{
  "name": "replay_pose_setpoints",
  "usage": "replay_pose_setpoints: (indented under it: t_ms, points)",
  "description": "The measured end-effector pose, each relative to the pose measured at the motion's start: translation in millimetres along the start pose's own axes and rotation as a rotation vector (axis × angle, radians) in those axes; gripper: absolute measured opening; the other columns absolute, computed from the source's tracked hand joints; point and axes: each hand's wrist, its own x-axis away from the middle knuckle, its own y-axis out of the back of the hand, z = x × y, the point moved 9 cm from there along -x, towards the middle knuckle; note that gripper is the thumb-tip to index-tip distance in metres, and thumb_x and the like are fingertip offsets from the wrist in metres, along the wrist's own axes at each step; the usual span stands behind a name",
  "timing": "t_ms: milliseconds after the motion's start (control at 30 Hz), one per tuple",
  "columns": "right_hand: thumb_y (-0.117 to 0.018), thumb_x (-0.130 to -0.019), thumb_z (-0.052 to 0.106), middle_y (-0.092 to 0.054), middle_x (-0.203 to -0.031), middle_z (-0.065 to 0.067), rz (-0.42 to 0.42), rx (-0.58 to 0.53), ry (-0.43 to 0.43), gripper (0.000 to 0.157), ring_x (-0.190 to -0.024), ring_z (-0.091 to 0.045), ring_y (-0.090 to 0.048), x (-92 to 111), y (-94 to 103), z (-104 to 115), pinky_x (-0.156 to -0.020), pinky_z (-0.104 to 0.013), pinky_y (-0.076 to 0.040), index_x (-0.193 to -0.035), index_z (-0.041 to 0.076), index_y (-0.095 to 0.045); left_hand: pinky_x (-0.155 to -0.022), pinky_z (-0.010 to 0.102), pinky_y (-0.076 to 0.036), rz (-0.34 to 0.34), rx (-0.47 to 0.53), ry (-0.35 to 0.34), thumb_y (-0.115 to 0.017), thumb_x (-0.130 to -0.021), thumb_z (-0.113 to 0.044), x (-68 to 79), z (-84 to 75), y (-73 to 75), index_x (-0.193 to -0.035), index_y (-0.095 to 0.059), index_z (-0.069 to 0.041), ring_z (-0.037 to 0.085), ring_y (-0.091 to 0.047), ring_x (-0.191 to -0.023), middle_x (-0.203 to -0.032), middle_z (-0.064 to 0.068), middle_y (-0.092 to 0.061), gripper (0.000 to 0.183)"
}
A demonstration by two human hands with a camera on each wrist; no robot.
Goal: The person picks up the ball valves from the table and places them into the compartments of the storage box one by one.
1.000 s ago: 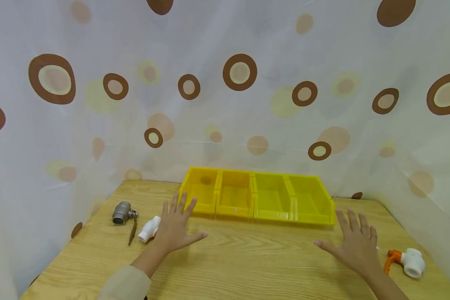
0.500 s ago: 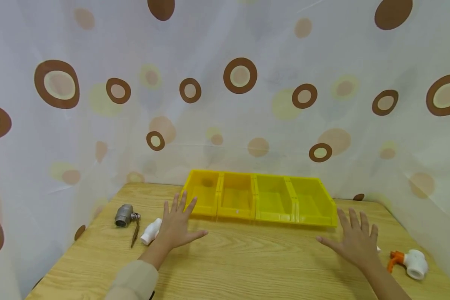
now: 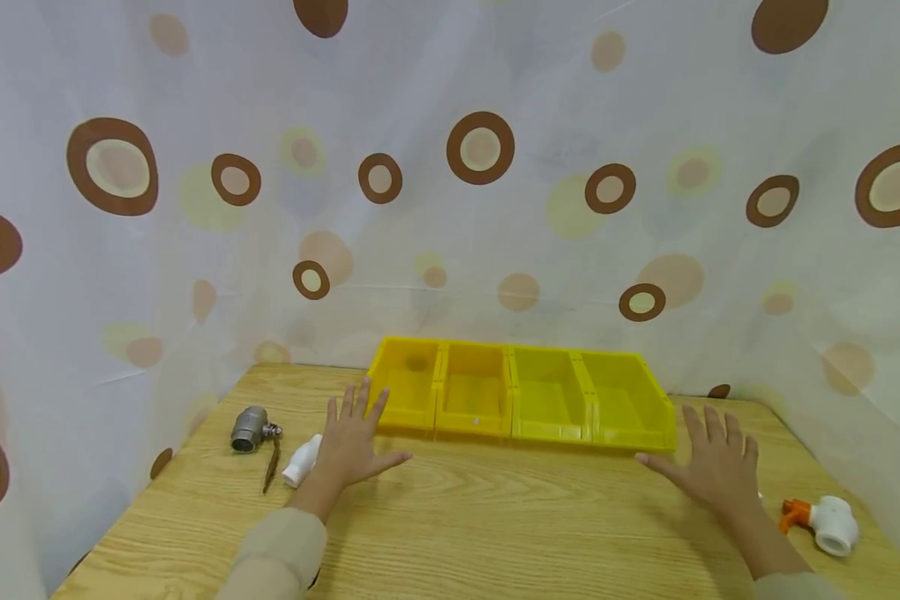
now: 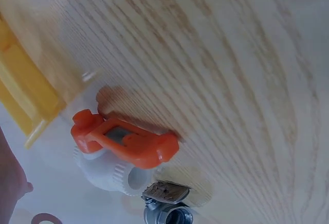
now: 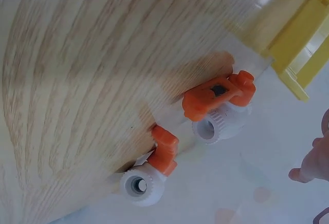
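My left hand [image 3: 348, 446] is spread with straight fingers above the table's left part, holding nothing. Partly behind it lies a white plastic ball valve [image 3: 302, 461]; its orange handle [image 4: 136, 144] shows in the left wrist view. Further left is a grey metal ball valve [image 3: 249, 430] with a thin, worn lever. On the other side my right hand [image 3: 722, 473] is likewise spread, with nothing in it. Beside it sits a white valve with an orange handle [image 3: 834, 525]. The right wrist view shows another orange-handled white valve [image 5: 226, 121], mostly hidden by the hand in the head view.
Four-sided yellow bins [image 3: 476, 425] stand joined in a row at the back of the wooden table [image 3: 510, 525]. Behind and around the table hangs a pale curtain [image 3: 420, 75] with brown ring patterns.
The head view has shifted slightly. My right hand has moved a little forward, and its sleeve now shows at the bottom edge. Both hands remain spread; the valves and bins stay put.
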Motion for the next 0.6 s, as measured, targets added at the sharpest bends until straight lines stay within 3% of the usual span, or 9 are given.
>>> replay_pose_setpoints:
  t_ms: [167, 600]
  points:
    - [-0.058, -0.075, 0.067, -0.021, -0.140, -0.039, 0.039, -0.012, 0.011, 0.105, -0.126, -0.060, -0.014, -2, -10.0, 1, -0.093, -0.077, -0.010, -0.142, -0.006, -0.023, -0.110, 0.062, -0.016, 0.062, 0.006, 0.044, -0.056, -0.076, -0.068, -2.2, 4.9, -5.9, -0.148, -0.023, -0.011, 0.045, -0.015, -0.140, -0.153, 0.024, -0.014, 0.097]
    - [-0.059, -0.075, 0.066, -0.014, -0.142, -0.041, 0.128, -0.074, -0.011, 0.109, -0.128, -0.060, -0.008, -7, -28.7, 0, -0.095, -0.078, -0.001, -0.143, -0.008, -0.017, -0.111, 0.062, -0.013, 0.135, 0.071, 0.145, -0.059, -0.077, -0.065, -9.7, 19.4, -14.1, -0.147, -0.022, -0.004, 0.046, -0.014, -0.139, -0.153, 0.026, -0.013, 0.100]
